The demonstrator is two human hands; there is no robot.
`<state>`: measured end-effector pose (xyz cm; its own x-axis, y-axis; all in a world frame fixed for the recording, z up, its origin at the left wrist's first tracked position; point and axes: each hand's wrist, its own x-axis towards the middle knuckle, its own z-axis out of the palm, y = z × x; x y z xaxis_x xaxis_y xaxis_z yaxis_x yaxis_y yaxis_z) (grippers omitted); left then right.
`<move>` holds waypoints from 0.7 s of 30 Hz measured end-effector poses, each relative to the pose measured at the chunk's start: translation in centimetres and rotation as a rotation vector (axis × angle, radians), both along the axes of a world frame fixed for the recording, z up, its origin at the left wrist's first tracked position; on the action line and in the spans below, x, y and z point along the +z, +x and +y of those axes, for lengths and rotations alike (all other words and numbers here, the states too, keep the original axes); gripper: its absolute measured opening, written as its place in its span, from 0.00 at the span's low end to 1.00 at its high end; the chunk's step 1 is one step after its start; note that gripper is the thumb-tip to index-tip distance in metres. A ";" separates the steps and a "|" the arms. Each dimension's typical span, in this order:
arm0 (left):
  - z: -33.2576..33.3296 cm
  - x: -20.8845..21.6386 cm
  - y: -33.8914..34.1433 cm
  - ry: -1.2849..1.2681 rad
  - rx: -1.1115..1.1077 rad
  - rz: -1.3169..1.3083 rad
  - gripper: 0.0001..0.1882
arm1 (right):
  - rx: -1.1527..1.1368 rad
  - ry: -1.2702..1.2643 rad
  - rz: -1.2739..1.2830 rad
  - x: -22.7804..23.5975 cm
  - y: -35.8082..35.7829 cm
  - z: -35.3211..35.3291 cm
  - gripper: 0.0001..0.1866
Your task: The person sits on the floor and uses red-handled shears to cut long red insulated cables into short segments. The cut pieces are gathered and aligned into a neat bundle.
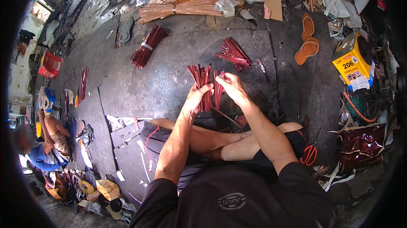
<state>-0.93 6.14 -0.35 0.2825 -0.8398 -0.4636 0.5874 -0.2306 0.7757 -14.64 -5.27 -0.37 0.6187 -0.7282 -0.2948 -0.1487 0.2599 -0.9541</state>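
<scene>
My left hand [196, 97] is closed round a bunch of glossy dark red strips [206, 79] that fan out a little at the top. Close beside it, my right hand [231, 87] pinches a few more red strips [218, 91] near their upper ends, apart from the bunch. Ahead of my right hand lies a loose pile of red strips [235, 54]. Farther left, a bundle of the same strips [148, 45] is bound with a pale band. Both of my hands are above my crossed legs.
Bundles of tan strips [186, 0] lie at the far side. Sandals [307, 50] and a yellow box [355, 65] are on the right. Scissors with orange handles [309, 155] lie by my right knee. Another person [46, 143] sits at the left, near a red box [50, 64].
</scene>
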 end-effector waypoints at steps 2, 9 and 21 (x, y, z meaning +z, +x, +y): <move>0.1 -0.4 0.1 0.045 0.050 0.014 0.18 | -0.014 -0.085 0.073 -0.6 -0.1 -0.7 0.13; -0.3 0.2 -0.3 0.042 0.038 0.182 0.19 | -0.148 -0.671 0.360 -3.5 -1.2 -3.1 0.18; 0.0 -0.3 -0.5 0.019 -0.042 0.096 0.23 | 0.072 0.089 -0.101 -1.0 0.0 -0.5 0.14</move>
